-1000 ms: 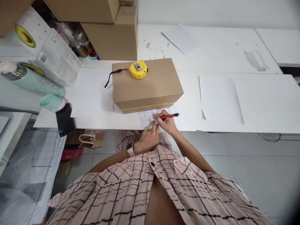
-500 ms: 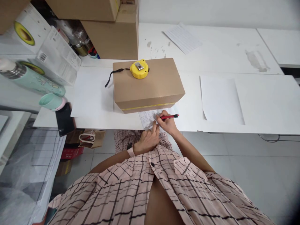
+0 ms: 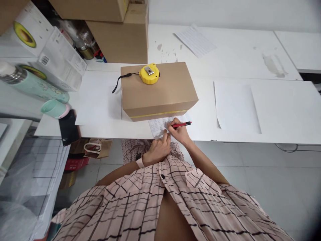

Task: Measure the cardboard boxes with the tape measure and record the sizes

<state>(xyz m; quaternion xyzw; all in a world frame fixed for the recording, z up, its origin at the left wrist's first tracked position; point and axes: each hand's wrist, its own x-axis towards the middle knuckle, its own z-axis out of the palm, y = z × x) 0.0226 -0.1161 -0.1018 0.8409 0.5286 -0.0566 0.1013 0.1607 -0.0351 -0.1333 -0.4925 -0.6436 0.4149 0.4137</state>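
Note:
My right hand (image 3: 178, 132) grips a red pen (image 3: 182, 124) with its tip on a printed sheet (image 3: 157, 125) at the table's front edge. My left hand (image 3: 157, 150) rests at that edge with its fingers curled, one fingertip pressing the sheet's lower edge. Just behind the sheet stands a closed brown cardboard box (image 3: 160, 92) with a strip of yellow tape along its front. A yellow tape measure (image 3: 149, 74) with a black strap lies on top of the box.
The white table (image 3: 281, 110) carries a blank sheet (image 3: 235, 107) at the right and a printed page (image 3: 195, 40) at the back. Larger cardboard boxes (image 3: 120, 36) stand behind. At the left are white product boxes (image 3: 57, 60), a mint flask (image 3: 37, 87), a cup (image 3: 54, 109) and a black phone (image 3: 69, 128).

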